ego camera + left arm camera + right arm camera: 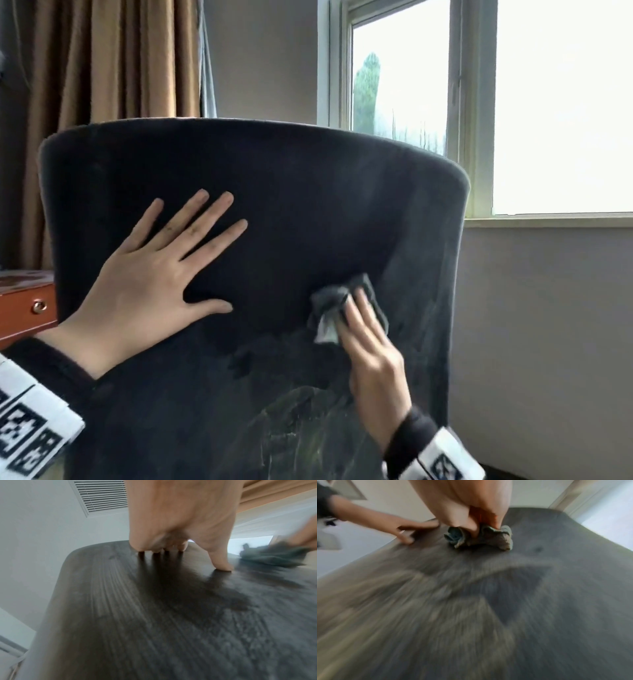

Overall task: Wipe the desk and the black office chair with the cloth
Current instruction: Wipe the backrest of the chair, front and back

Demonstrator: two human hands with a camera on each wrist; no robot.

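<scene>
Spread flat, left hand (147,274) steadies the black office chair (308,192) while right hand (373,356) grasps the cloth (330,305) mid-backrest; streaks suggest part remains.

Left hand (150,274) splayed flat; right hand (371,346) fingers curled, pinching.

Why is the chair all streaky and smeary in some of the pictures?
Head view: chair back fairly sharp, window glaring white. Left wrist view: chair surface streaked, cloth smeared by motion. Right wrist view: the blurriest; only the right hand stays clear.
</scene>
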